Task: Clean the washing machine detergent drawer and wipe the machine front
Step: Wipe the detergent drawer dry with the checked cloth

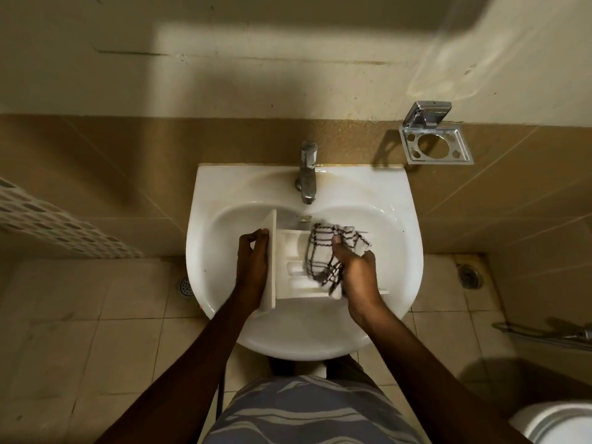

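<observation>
Detergent drawer [293,267] sits in the white sink [397,219] below the tap [307,174]. Your left hand [253,264] grips its front panel, fingers curled over the top. Your right hand [355,270] clutches a checked cloth [323,251], apparently pressed into the drawer's compartments.

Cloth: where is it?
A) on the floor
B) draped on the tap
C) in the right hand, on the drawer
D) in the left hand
C: the right hand grips the cloth over the drawer, whose front panel the left hand holds.
</observation>
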